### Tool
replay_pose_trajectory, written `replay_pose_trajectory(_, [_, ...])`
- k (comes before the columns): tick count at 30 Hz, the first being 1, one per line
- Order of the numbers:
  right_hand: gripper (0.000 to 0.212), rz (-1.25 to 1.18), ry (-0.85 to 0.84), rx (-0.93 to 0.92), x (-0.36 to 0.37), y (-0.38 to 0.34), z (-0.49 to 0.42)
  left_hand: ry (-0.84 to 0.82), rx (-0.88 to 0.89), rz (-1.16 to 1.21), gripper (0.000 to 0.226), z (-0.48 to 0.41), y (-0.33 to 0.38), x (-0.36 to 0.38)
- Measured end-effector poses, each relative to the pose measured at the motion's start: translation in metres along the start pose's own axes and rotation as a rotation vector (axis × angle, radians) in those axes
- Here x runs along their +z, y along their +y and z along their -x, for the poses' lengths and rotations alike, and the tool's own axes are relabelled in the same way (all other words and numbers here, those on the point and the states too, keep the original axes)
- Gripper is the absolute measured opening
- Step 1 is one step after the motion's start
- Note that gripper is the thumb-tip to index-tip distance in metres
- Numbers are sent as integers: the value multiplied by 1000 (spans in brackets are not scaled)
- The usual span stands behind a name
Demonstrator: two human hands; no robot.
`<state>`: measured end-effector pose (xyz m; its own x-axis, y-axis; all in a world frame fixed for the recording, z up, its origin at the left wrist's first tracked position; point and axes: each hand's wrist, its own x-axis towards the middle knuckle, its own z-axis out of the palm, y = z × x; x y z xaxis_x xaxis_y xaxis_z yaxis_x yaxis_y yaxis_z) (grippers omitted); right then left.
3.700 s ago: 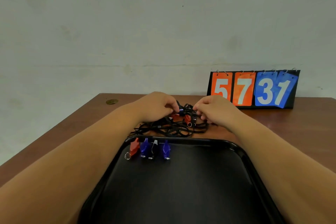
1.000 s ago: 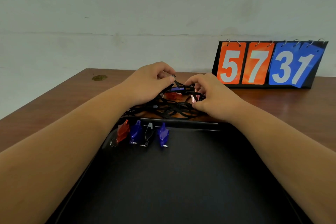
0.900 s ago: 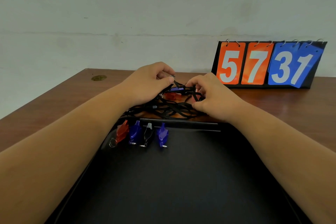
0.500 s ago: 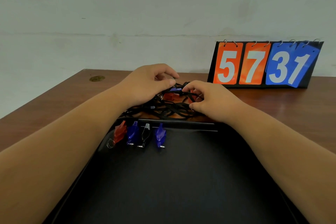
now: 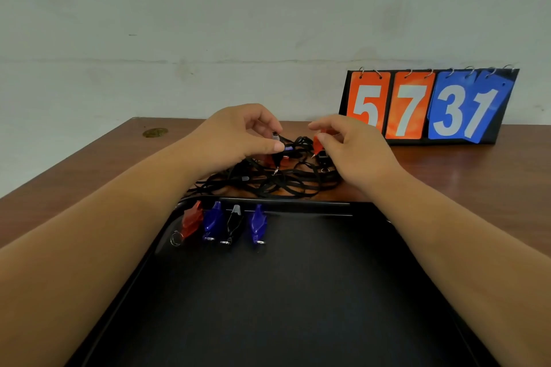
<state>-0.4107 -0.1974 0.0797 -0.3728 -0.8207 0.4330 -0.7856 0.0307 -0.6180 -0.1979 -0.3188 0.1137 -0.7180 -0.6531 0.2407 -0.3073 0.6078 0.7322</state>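
Pinching a red whistle (image 5: pixel 318 142) between thumb and forefinger of the right hand (image 5: pixel 354 155), held a little above the heap of black cords (image 5: pixel 286 185), just beyond the far rim of the tray (image 5: pixel 298 205). Other fingers of that hand loosely curled, clamped on nothing else. Gripping with the left hand (image 5: pixel 235 140) a dark piece with a pale tip (image 5: pixel 275 138), thumb and forefinger closed on it, likewise beyond the tray's far rim, hands apart from each other. Heaped on the table (image 5: pixel 477 182) right against the tray's far rim, looped over one another, with more red bits and a small metal ring tangled in. Inside the tray, along its far left corner: a row of four whistles (image 5: pixel 223 222), red, blue, black, blue, side by side, rings toward the near side. Beyond the tray to the right, at the table's back edge: a number board (image 5: pixel 429 107) reading 5 7 3 1. Beyond the tray to the left: a brass disc (image 5: pixel 155 132) set in the tabletop.
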Motion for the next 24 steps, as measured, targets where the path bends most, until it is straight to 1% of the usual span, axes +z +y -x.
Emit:
replay_pose_trajectory(2, [37,-35,38,14,-1,-1,0,-2,-5,65,23,0,1,0])
replay_pose_trajectory(4, [39,-63,43,43,-2,-1,0,-8,-20,124,24,0,1,-2])
replay_pose_trajectory(7, [32,-107,34,69,-6,-3,0,-23,-28,168,24,-1,2,-5])
replay_pose_trajectory(14, [26,-172,-41,83,-33,-28,-1,-76,-31,43,23,1,22,-20])
replay_pose_trajectory(19, [24,-209,-92,125,-43,-42,3,-143,-77,70,23,10,31,-16])
replay_pose_trajectory(21, [21,-224,-107,140,-45,-45,9,-143,-99,96,23,15,32,-14])
replay_pose_trajectory(24, [22,-273,-158,178,-44,-47,20,-127,-106,68,18,25,35,-12])
